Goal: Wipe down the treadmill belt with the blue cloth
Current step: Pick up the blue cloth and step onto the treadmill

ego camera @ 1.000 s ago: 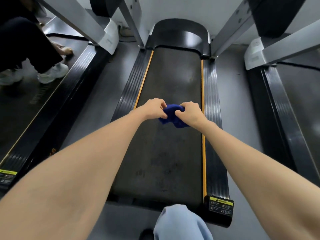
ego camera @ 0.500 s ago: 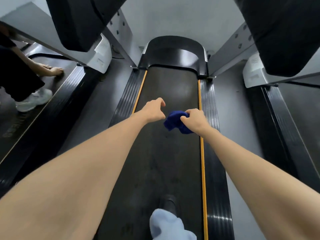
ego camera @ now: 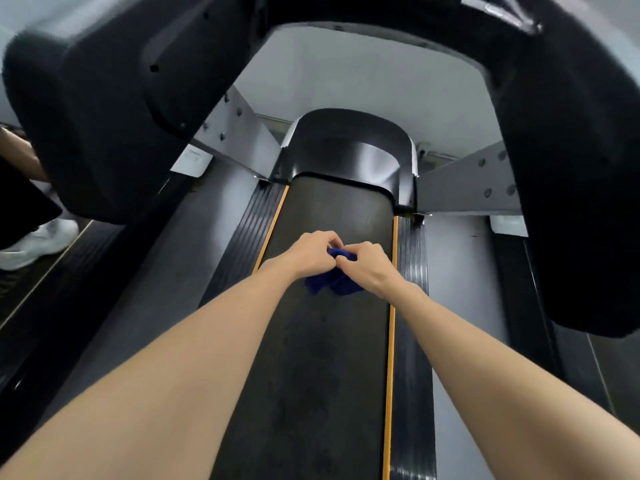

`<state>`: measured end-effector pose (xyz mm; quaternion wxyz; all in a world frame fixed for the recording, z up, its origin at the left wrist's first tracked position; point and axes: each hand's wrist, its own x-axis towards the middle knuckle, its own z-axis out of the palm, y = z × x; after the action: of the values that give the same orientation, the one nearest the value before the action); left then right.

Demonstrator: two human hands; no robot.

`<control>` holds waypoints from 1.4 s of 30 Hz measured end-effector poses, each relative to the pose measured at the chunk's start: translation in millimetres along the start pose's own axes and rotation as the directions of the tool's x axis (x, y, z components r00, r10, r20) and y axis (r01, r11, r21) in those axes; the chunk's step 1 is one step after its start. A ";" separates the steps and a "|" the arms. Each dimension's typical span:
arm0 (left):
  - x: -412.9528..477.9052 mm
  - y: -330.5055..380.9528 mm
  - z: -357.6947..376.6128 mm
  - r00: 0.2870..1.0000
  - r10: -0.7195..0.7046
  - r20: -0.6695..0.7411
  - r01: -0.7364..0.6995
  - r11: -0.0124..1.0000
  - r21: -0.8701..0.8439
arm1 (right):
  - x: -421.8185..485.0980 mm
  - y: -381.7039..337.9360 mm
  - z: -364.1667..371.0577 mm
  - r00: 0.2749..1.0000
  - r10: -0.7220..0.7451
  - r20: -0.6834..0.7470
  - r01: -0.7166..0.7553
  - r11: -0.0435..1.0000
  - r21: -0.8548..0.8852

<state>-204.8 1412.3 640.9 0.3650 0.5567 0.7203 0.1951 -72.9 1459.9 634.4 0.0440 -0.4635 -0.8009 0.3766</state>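
Above the treadmill belt (ego camera: 332, 358), the left hand (ego camera: 304, 256) and right hand (ego camera: 369, 268) pinch the soft, light blue cloth (ego camera: 332, 284) at its 12 o'clock edge, a fair hold.

The blue cloth (ego camera: 331, 285) is mostly hidden behind the left hand (ego camera: 308, 255) and right hand (ego camera: 370, 269); whether it touches the belt (ego camera: 329, 375) I cannot tell. The belt's near end runs off the bottom edge. A bystander (ego camera: 20, 206) at left is cropped to one white shoe (ego camera: 38, 242).

The treadmill belt (ego camera: 332, 358) looks matt and rubbery (faintly scuffed); its motor cover (ego camera: 349, 161) glossy plastic; the blue cloth (ego camera: 334, 284) soft.
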 end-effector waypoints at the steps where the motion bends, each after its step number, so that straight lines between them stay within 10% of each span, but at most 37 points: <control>1: 4.9 2.2 -7.5 1.000 -0.007 -0.009 0.006 1.000 -0.024 | 8.6 -5.6 -5.1 1.000 -0.006 -0.007 0.006 1.000 -0.015; 10: 83.3 -9.7 -85.1 0.997 -0.077 -0.002 0.077 0.997 0.017 | 104.9 -44.6 -48.8 0.980 0.000 0.197 0.010 0.999 -0.052; 24: 286.7 -85.2 -44.9 0.987 -0.159 -0.025 0.155 0.979 -0.132 | 311.0 60.1 8.7 0.983 0.159 -0.095 -0.179 0.948 -0.263; 33: 431.9 -139.6 -4.5 0.983 -0.181 0.035 0.182 0.982 -0.043 | 454.5 156.8 31.3 0.967 0.246 -0.072 -0.231 0.958 0.170; 42: 561.9 -208.5 39.0 0.989 -0.129 0.077 0.125 0.990 0.063 | 589.6 199.9 63.2 0.914 0.390 0.111 -0.405 0.897 0.180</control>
<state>-377.3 1874.7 298.5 0.3892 0.5274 0.7443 0.1280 -291.7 1939.0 296.4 -0.0165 -0.5967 -0.6486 0.4722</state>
